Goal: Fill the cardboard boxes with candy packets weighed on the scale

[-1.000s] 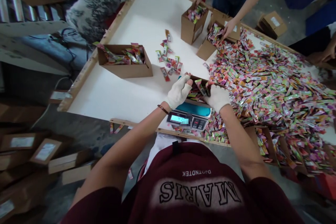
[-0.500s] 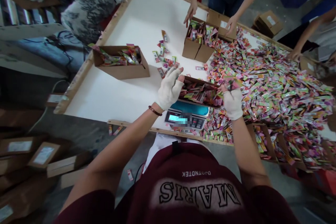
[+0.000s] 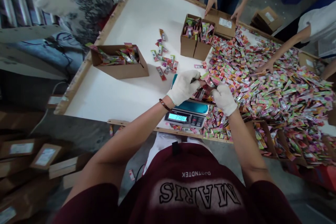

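Both hands wear white gloves with bare fingertips and meet over an open cardboard box of small colourful packets [image 3: 201,94]. My left hand [image 3: 184,88] is closed, its fingertips on packets at the box's far side. My right hand [image 3: 224,100] is closed around packets at the right end, thumb and fingers bent towards the left hand. Hands and packets hide most of the box. It rests on the blue pan [image 3: 195,107] of a digital scale [image 3: 196,120], whose lit display is partly blurred.
A large heap of packets [image 3: 262,87] covers the table's right side. Filled boxes stand at the left [image 3: 123,71] and back [image 3: 193,47]. Loose packets [image 3: 164,61] lie between them. A co-worker's hands hold a box [image 3: 223,22]; another person's hand [image 3: 266,67] reaches into the heap.
My left hand has moved right, from the box's left end to over its middle. My right hand has shifted slightly left with packets. A co-worker's arm now reaches further into the heap.
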Action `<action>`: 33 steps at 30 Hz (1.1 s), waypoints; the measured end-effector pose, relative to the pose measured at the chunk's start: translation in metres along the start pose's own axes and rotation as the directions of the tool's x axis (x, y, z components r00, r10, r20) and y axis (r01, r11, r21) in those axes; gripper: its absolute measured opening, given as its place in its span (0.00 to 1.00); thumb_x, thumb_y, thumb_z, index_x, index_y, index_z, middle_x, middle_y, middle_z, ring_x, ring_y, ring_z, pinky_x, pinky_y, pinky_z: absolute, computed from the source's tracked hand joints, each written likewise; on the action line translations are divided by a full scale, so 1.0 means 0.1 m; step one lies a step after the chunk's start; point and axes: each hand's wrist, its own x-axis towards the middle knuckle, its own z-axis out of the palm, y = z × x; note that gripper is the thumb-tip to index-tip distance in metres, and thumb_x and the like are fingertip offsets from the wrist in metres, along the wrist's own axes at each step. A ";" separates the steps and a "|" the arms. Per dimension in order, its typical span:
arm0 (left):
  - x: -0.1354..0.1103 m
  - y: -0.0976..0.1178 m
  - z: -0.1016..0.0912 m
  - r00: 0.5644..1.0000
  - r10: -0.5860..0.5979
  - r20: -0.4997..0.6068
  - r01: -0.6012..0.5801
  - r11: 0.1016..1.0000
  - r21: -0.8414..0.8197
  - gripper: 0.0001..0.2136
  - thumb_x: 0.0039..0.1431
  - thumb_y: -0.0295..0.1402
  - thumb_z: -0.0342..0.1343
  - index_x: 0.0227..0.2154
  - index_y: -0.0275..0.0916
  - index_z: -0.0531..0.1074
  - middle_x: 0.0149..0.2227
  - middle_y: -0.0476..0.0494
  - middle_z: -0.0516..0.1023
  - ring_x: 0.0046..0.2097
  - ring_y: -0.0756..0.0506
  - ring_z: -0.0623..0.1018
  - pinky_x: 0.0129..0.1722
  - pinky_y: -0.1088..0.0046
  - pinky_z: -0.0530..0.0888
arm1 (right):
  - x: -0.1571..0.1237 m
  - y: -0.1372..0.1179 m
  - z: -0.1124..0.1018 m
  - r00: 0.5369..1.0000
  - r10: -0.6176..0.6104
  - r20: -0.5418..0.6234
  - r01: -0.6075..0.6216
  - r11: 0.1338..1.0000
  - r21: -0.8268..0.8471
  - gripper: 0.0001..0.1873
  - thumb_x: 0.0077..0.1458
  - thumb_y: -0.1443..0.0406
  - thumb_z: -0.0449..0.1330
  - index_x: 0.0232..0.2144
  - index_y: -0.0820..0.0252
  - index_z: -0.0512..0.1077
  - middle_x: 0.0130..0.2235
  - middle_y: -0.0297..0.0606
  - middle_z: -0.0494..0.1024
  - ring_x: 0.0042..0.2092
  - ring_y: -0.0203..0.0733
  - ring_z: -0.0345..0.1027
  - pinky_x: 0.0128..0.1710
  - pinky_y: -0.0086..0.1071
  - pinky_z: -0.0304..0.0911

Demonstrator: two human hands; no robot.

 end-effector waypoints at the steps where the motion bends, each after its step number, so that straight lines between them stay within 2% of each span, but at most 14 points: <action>1: -0.01 -0.05 0.01 1.000 -0.026 0.003 0.026 0.999 0.031 0.10 0.62 0.34 0.57 0.25 0.37 0.71 0.27 0.46 0.76 0.33 0.46 0.73 0.38 0.68 0.73 | 0.00 0.03 -0.01 0.999 0.024 -0.032 -0.024 1.000 -0.008 0.19 0.58 0.67 0.51 0.48 0.61 0.76 0.48 0.47 0.80 0.56 0.53 0.71 0.63 0.48 0.65; 4: -0.07 -0.15 -0.05 0.996 -0.095 -0.002 0.094 0.979 0.180 0.06 0.62 0.34 0.58 0.33 0.36 0.76 0.37 0.40 0.80 0.39 0.42 0.77 0.44 0.63 0.75 | -0.04 0.15 -0.11 0.987 0.059 -0.148 -0.055 0.998 0.029 0.14 0.63 0.63 0.51 0.43 0.59 0.75 0.42 0.45 0.80 0.52 0.52 0.73 0.60 0.49 0.67; 7: -0.12 -0.18 -0.20 0.994 -0.085 -0.065 0.098 0.962 0.254 0.11 0.63 0.36 0.58 0.45 0.37 0.76 0.49 0.34 0.78 0.46 0.39 0.79 0.49 0.60 0.76 | -0.14 0.29 -0.26 0.967 0.066 -0.247 -0.045 0.995 0.088 0.12 0.65 0.59 0.53 0.44 0.58 0.72 0.41 0.43 0.78 0.46 0.50 0.73 0.55 0.50 0.69; 11: -0.08 -0.06 -0.34 0.990 0.021 -0.143 0.002 0.988 0.158 0.10 0.65 0.36 0.56 0.42 0.36 0.77 0.45 0.37 0.80 0.46 0.42 0.79 0.50 0.61 0.75 | -0.24 0.32 -0.36 0.932 0.106 -0.348 -0.080 0.993 0.088 0.14 0.65 0.55 0.56 0.48 0.57 0.68 0.40 0.43 0.77 0.42 0.50 0.72 0.50 0.50 0.70; 15: 0.05 0.18 -0.25 0.996 0.087 0.016 -0.085 0.994 -0.070 0.15 0.63 0.36 0.60 0.49 0.34 0.75 0.40 0.43 0.80 0.32 0.49 0.74 0.38 0.68 0.74 | -0.19 0.09 -0.28 0.974 -0.003 -0.228 0.033 0.991 0.128 0.15 0.65 0.56 0.55 0.49 0.56 0.69 0.42 0.42 0.78 0.43 0.49 0.72 0.48 0.48 0.71; 17: 0.10 0.28 -0.18 0.988 0.132 0.084 -0.122 0.985 -0.119 0.14 0.62 0.35 0.61 0.47 0.34 0.74 0.35 0.46 0.78 0.30 0.50 0.72 0.35 0.69 0.72 | -0.13 -0.04 -0.22 0.983 -0.078 -0.164 0.102 0.984 0.144 0.15 0.64 0.58 0.55 0.49 0.56 0.70 0.42 0.41 0.78 0.43 0.48 0.72 0.48 0.46 0.70; 19: 0.14 0.33 -0.13 0.985 0.149 0.092 -0.140 0.985 -0.099 0.08 0.62 0.34 0.60 0.39 0.35 0.75 0.30 0.49 0.75 0.31 0.49 0.72 0.35 0.69 0.71 | -0.09 -0.13 -0.18 0.983 -0.117 -0.141 0.138 0.980 0.143 0.15 0.63 0.58 0.54 0.48 0.57 0.71 0.41 0.40 0.78 0.41 0.46 0.71 0.47 0.45 0.70; 21: 0.16 0.35 -0.11 0.987 0.132 0.095 -0.127 0.990 -0.065 0.07 0.64 0.35 0.58 0.34 0.36 0.73 0.27 0.50 0.72 0.30 0.49 0.70 0.34 0.69 0.69 | -0.08 -0.17 -0.16 0.981 -0.126 -0.145 0.145 0.980 0.133 0.15 0.65 0.56 0.53 0.48 0.57 0.71 0.39 0.39 0.78 0.39 0.45 0.70 0.44 0.43 0.70; 24: 0.16 0.31 -0.11 0.988 0.103 0.116 -0.101 0.995 -0.021 0.09 0.66 0.37 0.57 0.37 0.36 0.74 0.29 0.48 0.75 0.31 0.49 0.72 0.34 0.69 0.70 | -0.12 -0.10 -0.20 0.984 -0.124 -0.127 0.137 0.986 0.099 0.16 0.67 0.54 0.51 0.48 0.57 0.71 0.38 0.39 0.77 0.38 0.44 0.69 0.42 0.40 0.69; 26: 0.13 0.23 -0.09 0.985 0.094 0.144 -0.105 0.992 0.068 0.13 0.65 0.40 0.58 0.44 0.35 0.75 0.35 0.44 0.78 0.35 0.47 0.75 0.38 0.68 0.72 | -0.19 0.05 -0.28 0.993 -0.078 -0.092 0.081 0.996 0.026 0.17 0.68 0.53 0.51 0.47 0.56 0.71 0.37 0.39 0.77 0.37 0.45 0.69 0.41 0.40 0.68; 28: 0.05 0.11 -0.03 0.963 0.087 0.256 -0.148 0.962 0.229 0.17 0.63 0.45 0.61 0.47 0.36 0.76 0.42 0.40 0.80 0.42 0.43 0.78 0.43 0.65 0.73 | -0.29 0.28 -0.42 0.996 0.061 -0.064 -0.069 0.988 -0.135 0.17 0.67 0.53 0.51 0.46 0.57 0.72 0.35 0.41 0.77 0.36 0.48 0.70 0.39 0.40 0.67; 29: 0.00 0.05 0.02 0.934 0.061 0.352 -0.182 0.929 0.322 0.20 0.60 0.47 0.63 0.47 0.37 0.76 0.45 0.38 0.80 0.45 0.40 0.78 0.46 0.62 0.73 | -0.35 0.41 -0.50 0.986 0.157 -0.050 -0.165 0.956 -0.242 0.17 0.67 0.53 0.53 0.46 0.57 0.73 0.34 0.43 0.77 0.35 0.49 0.71 0.38 0.41 0.67; 31: -0.10 -0.08 0.14 0.847 -0.072 0.527 -0.235 0.838 0.492 0.24 0.55 0.48 0.67 0.50 0.38 0.77 0.51 0.33 0.79 0.51 0.34 0.77 0.48 0.57 0.74 | -0.46 0.69 -0.63 0.938 0.346 -0.026 -0.320 0.834 -0.449 0.20 0.64 0.52 0.57 0.48 0.60 0.74 0.38 0.50 0.80 0.39 0.56 0.74 0.41 0.44 0.68; 33: -0.19 -0.19 0.26 0.784 -0.220 0.581 -0.233 0.763 0.603 0.23 0.58 0.42 0.66 0.54 0.38 0.76 0.55 0.31 0.77 0.55 0.30 0.75 0.46 0.56 0.75 | -0.48 0.92 -0.69 0.895 0.447 0.008 -0.369 0.749 -0.551 0.26 0.61 0.53 0.60 0.55 0.63 0.73 0.49 0.57 0.80 0.48 0.62 0.75 0.47 0.49 0.69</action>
